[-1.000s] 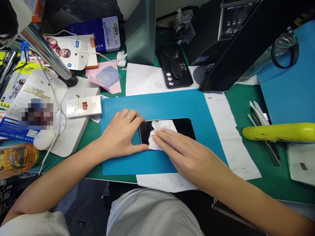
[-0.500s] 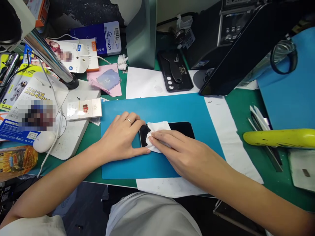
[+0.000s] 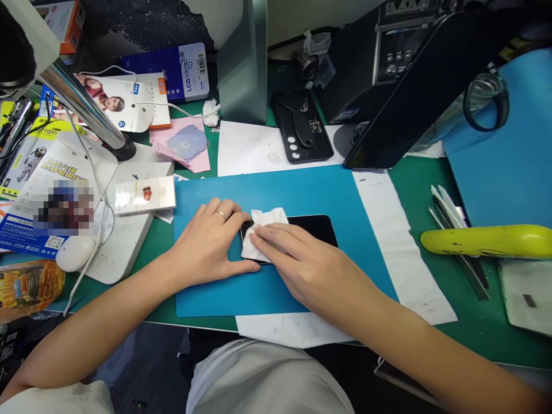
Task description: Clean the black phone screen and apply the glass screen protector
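Note:
A black smartphone (image 3: 317, 227) lies flat on the blue mat (image 3: 276, 187). My left hand (image 3: 211, 241), with a ring on one finger, steadies the phone's left end; its thumb lies along the near edge and the fingers rest at the far left corner. Pinched under the fingertips of my right hand (image 3: 308, 259) is a white wipe (image 3: 269, 217), pressed against the left part of the screen. My right hand and the wipe hide the middle of the phone.
Left of the mat stand a cigarette pack (image 3: 145, 195) and a lamp base (image 3: 133, 241). Behind lies a black phone case (image 3: 304, 129), beside a dark tilted panel (image 3: 401, 86). Tweezers (image 3: 448, 210) and a yellow-green handled tool (image 3: 487, 240) are on the right.
My right hand has slid the wipe a little to the left across the screen, toward the phone's left end. My left hand keeps its hold. The whole view has shifted slightly.

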Tool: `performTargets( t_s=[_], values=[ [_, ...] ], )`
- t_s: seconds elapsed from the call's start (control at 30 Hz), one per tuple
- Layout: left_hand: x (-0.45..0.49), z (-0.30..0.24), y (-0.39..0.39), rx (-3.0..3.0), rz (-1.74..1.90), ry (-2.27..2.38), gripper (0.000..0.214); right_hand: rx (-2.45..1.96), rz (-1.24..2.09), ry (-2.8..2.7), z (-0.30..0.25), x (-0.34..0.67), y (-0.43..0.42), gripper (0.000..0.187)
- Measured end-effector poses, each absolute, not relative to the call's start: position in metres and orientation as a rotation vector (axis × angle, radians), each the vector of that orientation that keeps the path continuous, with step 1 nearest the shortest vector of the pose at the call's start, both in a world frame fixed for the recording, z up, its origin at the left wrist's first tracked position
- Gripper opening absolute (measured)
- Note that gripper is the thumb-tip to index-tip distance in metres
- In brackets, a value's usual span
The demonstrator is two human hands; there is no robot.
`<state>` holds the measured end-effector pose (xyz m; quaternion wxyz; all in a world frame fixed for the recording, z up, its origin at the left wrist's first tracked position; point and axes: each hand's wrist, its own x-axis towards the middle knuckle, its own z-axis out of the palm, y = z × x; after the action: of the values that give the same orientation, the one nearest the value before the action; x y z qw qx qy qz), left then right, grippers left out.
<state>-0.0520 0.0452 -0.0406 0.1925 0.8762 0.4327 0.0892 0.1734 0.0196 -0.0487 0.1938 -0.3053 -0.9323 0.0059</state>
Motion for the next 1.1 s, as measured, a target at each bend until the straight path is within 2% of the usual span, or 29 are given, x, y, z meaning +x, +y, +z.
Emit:
performTargets(
  t_s=[0.23, 0.43, 0.57, 0.9, 1.1],
  values=[
    [-0.057, -0.04, 0.049, 2.513, 0.296, 1.232, 0.067, -0.973, -0.119, -2.64, -0.041, 0.157, 0.025, 0.039],
    [-0.059, -0.039, 0.05, 2.514, 0.299, 1.233, 0.067, -1.21, -0.138, -2.593, -0.05, 0.202, 0.018, 0.049],
    [-0.057, -0.036, 0.05, 2.497, 0.264, 1.241, 0.068, -1.306, -0.139, -2.543, -0.056, 0.229, 0.016, 0.048],
    [-0.056, -0.036, 0.051, 2.463, 0.25, 1.255, 0.067, -1.236, -0.048, -2.518, -0.055, 0.25, 0.0, 0.052],
    [-0.056, -0.036, 0.05, 2.466, 0.262, 1.249, 0.067, -1.226, -0.19, -2.569, -0.052, 0.252, -0.023, 0.046]
  ],
)
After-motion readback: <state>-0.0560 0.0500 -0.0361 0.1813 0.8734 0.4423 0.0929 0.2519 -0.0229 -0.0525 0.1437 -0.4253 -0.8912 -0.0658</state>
